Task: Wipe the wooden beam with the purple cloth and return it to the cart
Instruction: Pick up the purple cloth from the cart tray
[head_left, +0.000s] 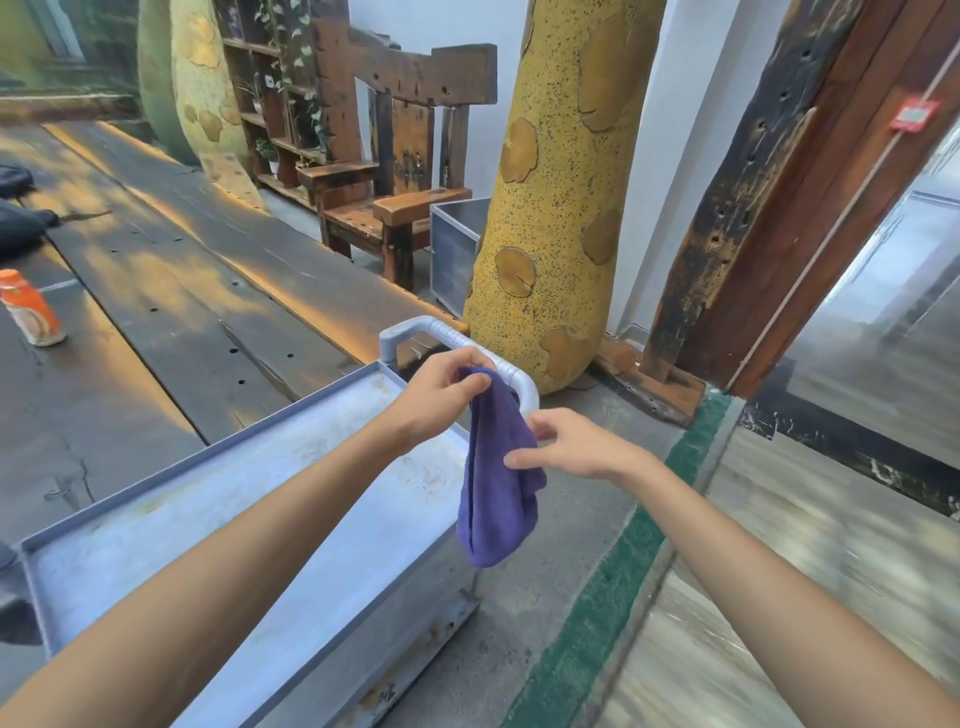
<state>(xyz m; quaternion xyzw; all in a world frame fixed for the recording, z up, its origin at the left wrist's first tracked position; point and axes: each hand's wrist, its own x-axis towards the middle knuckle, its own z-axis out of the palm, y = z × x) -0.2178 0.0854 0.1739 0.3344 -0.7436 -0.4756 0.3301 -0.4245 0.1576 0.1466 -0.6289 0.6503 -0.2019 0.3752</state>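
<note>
Your purple cloth (497, 483) hangs in a long fold over the grey handle (467, 345) at the end of the cart (249, 525), its top draped on the bar and the rest dangling down past the cart's end wall. Your left hand (441, 397) pinches the top of the cloth between thumb and fingers, right at the handle, with the fingers curled closed on the fabric. Your right hand (576, 447) sits just beside the cloth's middle, fingers loosely extended and the fingertips touching the fabric's right edge; whether it actually grips is not clear.

The cart's top tray is bare, pale grey and scuffed, with a raised rim. The cart stands against a long dark wooden table (171, 270), where an orange bottle (30, 309) stands near the left edge. Just beyond the handle rises a yellow speckled column (561, 208) with brown patches. To the right of it stands the wooden beam (769, 171), dark, weathered and pitted with holes, well apart from the cloth. Behind the table you can see 1 heavy wooden chair (395, 171) and a plant shelf (275, 93).
</note>
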